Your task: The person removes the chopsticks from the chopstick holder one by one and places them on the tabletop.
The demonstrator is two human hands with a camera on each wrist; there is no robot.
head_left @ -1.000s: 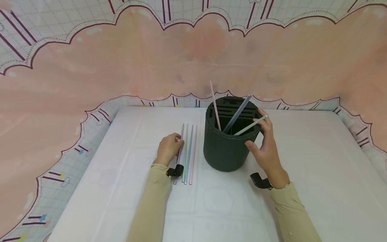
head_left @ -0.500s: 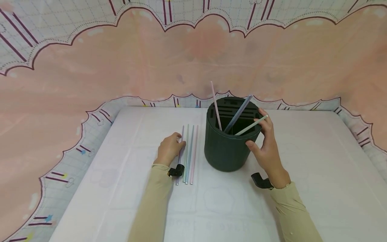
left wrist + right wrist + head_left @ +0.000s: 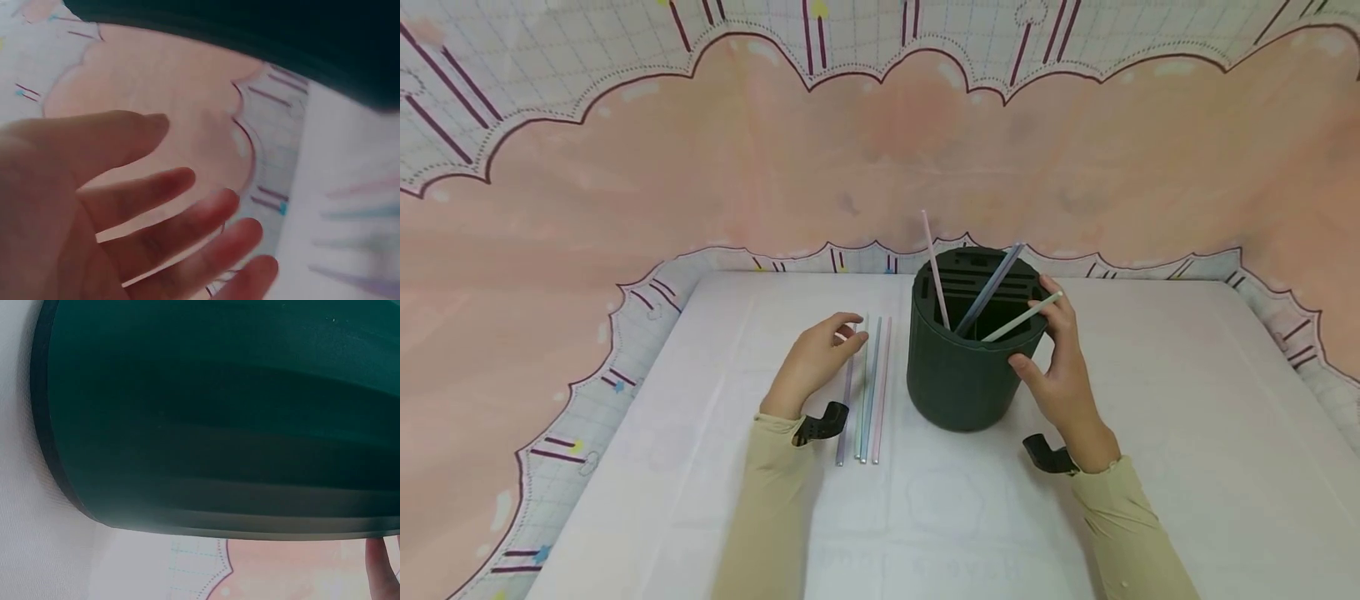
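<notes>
My left hand (image 3: 816, 367) hovers over the row of thin straws, its fingers spread and nothing between them. That row holds a purple straw (image 3: 842, 435), a pale green straw (image 3: 858, 433), a blue straw (image 3: 871, 400) and a pink straw (image 3: 883, 385), lying roughly parallel on the white table. With thumb in front and fingers behind, my right hand (image 3: 1066, 383) grips the side of a dark green round holder (image 3: 958, 383) at its rim. Leaning in its opening are a pink straw (image 3: 936, 271), bluish straws (image 3: 990, 287) and a pale green straw (image 3: 1024, 317).
The holder's top has a slotted section (image 3: 981, 271) at the back. It stands upright on the white table (image 3: 1187, 417), right of the loose straws. A peach cloth (image 3: 880, 167) with scalloped, striped borders hangs behind and runs along the table's left and right sides.
My left hand has lifted off the purple straw, its fingers opening and its wrist shifting left. My right hand keeps its grip on the holder. The whole view has dropped slightly.
</notes>
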